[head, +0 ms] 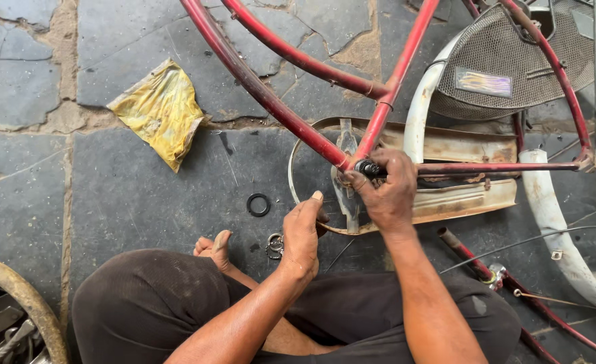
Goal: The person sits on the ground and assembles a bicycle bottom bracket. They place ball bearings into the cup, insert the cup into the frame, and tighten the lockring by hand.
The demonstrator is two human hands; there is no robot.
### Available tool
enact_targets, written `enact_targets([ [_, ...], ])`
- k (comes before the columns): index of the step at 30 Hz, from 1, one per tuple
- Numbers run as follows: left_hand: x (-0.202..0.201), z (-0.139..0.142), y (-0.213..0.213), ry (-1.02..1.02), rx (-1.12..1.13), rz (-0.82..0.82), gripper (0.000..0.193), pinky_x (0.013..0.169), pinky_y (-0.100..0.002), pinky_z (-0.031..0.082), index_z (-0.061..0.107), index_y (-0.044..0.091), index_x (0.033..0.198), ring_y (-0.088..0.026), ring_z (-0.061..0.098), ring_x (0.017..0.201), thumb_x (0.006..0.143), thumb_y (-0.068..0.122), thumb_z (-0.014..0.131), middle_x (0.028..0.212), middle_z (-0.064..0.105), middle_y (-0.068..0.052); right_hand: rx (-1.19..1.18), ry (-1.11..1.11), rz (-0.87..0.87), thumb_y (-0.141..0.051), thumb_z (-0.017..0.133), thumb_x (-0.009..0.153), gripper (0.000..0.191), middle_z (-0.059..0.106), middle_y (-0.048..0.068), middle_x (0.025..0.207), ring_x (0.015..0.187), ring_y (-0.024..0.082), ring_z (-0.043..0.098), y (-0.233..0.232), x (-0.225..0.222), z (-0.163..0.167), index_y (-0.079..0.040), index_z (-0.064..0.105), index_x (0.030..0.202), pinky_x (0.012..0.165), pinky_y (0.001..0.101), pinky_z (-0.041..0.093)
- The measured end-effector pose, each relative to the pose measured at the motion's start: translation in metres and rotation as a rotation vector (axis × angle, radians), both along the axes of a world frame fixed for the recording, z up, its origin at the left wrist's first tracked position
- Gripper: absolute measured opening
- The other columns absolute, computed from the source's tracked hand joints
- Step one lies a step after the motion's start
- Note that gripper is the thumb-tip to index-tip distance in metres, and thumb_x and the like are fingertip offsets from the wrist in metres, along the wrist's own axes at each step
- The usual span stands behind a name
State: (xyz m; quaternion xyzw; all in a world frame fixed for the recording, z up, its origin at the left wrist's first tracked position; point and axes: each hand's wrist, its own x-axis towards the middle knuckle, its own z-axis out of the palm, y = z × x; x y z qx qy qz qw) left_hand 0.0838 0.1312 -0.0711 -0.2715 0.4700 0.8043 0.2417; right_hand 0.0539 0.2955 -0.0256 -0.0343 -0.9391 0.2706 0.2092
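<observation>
Cracked grey stone floor (129, 189); right hand (387, 192) fingers gripping red bicycle frame (271, 101), left hand (302, 232) loosely open.

Soft, even daylight, no hard shadows, only faint shade under the red frame (264, 94). Mild glare on the yellow rag (161, 111) left of it. Focus is sharp throughout; straight lines bend slightly towards the edges.
</observation>
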Motion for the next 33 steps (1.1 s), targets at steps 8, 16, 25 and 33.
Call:
enact_targets([
  [8, 0.0, -0.005, 0.001, 0.042, 0.009, 0.025, 0.037, 0.062, -0.031, 0.038, 0.061, 0.007, 0.072, -0.013, 0.047, 0.066, 0.094, 0.037, 0.066, 0.07, 0.054, -0.001, -0.112, -0.026, 0.048, -0.029, 0.087, 0.082, 0.043, 0.068, 0.013, 0.113, 0.11, 0.03, 0.065, 0.008, 0.001, -0.002, -0.005, 0.063, 0.107, 0.099, 0.0433, 0.05],
  [16, 0.0, -0.003, 0.0, 0.031, -0.013, 0.019, 0.037, 0.061, -0.031, 0.042, 0.06, 0.009, 0.07, -0.013, 0.05, 0.065, 0.093, 0.038, 0.063, 0.071, 0.057, -0.001, -0.082, -0.006, 0.089, -0.025, 0.085, 0.084, 0.04, 0.068, 0.013, 0.121, 0.118, 0.034, 0.062, 0.009, 0.007, -0.013, -0.007, 0.065, 0.114, 0.106, 0.0458, 0.046],
  [25, 0.003, -0.005, -0.003, 0.053, 0.04, 0.005, 0.037, 0.061, -0.03, 0.039, 0.059, 0.01, 0.071, -0.012, 0.046, 0.064, 0.095, 0.037, 0.064, 0.07, 0.053, 0.0, -0.091, -0.08, 0.251, -0.032, 0.079, 0.091, 0.044, 0.068, 0.014, 0.132, 0.124, 0.035, 0.061, 0.031, 0.012, -0.015, -0.006, 0.066, 0.125, 0.108, 0.0469, 0.044],
  [33, -0.001, -0.006, 0.003, 0.027, 0.018, 0.022, 0.035, 0.06, -0.029, 0.037, 0.06, 0.011, 0.074, -0.011, 0.045, 0.064, 0.095, 0.038, 0.065, 0.07, 0.051, 0.002, -0.019, 0.083, 0.072, -0.04, 0.087, 0.078, 0.055, 0.068, 0.014, 0.117, 0.115, 0.035, 0.061, 0.013, 0.004, -0.017, -0.003, 0.062, 0.11, 0.103, 0.0479, 0.044],
])
